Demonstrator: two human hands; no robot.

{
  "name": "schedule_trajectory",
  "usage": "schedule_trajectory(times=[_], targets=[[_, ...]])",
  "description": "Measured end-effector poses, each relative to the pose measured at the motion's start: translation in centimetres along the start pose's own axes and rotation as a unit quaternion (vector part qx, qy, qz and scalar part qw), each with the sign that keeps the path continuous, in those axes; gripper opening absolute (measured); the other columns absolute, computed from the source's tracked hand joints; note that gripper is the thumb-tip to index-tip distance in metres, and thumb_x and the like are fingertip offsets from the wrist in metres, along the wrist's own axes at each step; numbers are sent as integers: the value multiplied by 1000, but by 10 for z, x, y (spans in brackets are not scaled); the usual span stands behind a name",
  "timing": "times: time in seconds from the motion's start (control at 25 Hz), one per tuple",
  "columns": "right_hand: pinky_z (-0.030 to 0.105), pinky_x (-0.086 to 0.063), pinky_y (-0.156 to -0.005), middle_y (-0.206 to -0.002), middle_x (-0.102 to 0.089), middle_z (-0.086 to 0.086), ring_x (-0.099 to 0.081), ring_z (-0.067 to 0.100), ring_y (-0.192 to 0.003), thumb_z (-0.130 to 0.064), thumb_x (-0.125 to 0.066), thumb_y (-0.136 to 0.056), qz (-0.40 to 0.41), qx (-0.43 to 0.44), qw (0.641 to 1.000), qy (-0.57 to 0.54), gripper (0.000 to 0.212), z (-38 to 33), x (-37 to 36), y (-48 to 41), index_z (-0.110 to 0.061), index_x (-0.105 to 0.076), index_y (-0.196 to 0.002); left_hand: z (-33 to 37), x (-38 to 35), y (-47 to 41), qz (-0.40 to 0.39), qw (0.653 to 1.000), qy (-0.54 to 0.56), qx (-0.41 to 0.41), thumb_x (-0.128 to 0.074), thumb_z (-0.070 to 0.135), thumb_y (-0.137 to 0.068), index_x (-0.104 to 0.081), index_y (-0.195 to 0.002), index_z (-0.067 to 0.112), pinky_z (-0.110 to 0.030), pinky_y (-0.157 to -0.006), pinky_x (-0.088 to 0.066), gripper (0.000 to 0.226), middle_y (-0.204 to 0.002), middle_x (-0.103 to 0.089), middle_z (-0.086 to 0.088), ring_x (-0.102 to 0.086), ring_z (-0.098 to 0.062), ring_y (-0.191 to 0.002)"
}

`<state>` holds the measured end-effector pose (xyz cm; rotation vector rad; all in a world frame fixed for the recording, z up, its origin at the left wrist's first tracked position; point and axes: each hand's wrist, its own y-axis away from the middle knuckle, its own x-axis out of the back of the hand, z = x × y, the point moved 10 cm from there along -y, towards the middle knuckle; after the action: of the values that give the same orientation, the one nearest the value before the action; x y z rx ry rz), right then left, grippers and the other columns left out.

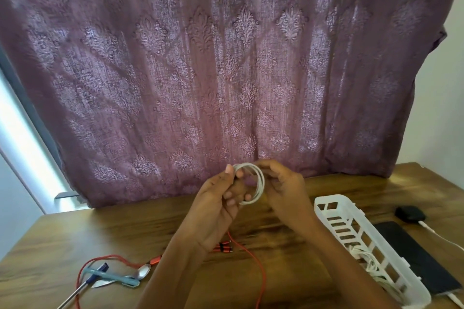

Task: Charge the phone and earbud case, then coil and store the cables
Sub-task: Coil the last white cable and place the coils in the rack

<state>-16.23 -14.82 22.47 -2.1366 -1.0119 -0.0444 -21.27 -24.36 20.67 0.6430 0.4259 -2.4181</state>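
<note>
At frame centre, a coiled white cable was gripped by the left hand and right hand; a loosened grip could have let the loops spring apart.

Red cable cut off below, phone partly behind basket

Both hands hold a coiled white cable above the wooden desk: the left hand pinches one side, the right hand grips the other. A red cable lies loose below. To the right, a white basket holds another white cable, beside a dark phone.
</note>
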Motion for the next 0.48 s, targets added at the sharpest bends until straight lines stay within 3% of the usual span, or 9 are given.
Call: schedule_trajectory(times=[0.12, 0.24, 0.32, 0.48], targets=[[27, -54, -77, -83, -73, -12, -69, 13, -85, 3, -51, -89, -15, -73, 990, -118, 41, 7, -10, 11, -33, -69, -84, 2, 11, -1, 33, 999, 28, -10, -29, 21, -99, -49, -77, 7, -19, -55, -46, 33, -45, -28, 8, -33, -3, -39], [16, -50, -71, -75, -74, -6, -69, 6, -79, -3, -49, -93, -25, -124, 965, -231, 37, 2, -14, 17, -24, -74, -75, 1, 18, -2, 50, 998, 25, -13, -30, 22, -100, -49, -78, 8, -19, -57, -44, 33, -46, -29, 8, -29, -3, -40], [15, -49, -71, -78, -74, -5, -68, 5, -79, -9, -59, -88, -37, -119, 970, -209, 23, -2, -17, 16, -26, -72, -81, 0, 21, -1, 56, 998, 19, -14, -29, 22, -100, -49, -77, 8, -20, -58, -44, 34, -46, -29, 7, -30, -4, -40], [19, -52, -70, -83, -74, -6, -69, 8, -79, -1, -60, -86, -26, -143, 976, -162, 30, 8, -13, 14, -29, -67, -95, -3, 26, -1, 64, 998, 4, -13, -31, 23, -99, -49, -75, 9, -21, -60, -44, 33, -48, -28, 7, -29, -4, -42]])
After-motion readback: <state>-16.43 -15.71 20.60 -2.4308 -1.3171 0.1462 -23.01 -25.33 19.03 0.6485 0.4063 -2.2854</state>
